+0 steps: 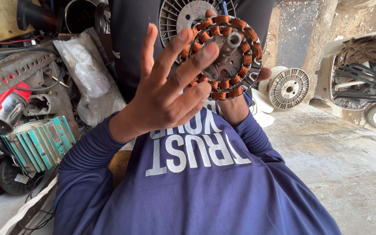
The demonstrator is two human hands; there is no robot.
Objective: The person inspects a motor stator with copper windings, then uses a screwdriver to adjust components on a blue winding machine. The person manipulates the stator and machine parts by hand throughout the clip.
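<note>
You are holding a round motor stator (223,56) up in front of your chest, its ring of copper-coloured coils facing you and a short metal shaft standing out of its middle. Your right hand (238,106) grips it from behind and below, mostly hidden, with a thumb tip showing at the right rim. Your left hand (166,91) is spread wide, fingers apart, the fingertips resting against the coils on the left side and closing on nothing. Below you the concrete floor (340,161) is grey, rough and stained. To your left lies a heap of scrap: a teal finned part (38,146), a crumpled clear plastic bag (83,69), a perforated metal strip (11,72) and a shiny steel cup (3,111). To the right, a white round ribbed cover (289,88) leans near a worn wall (301,30).
</note>
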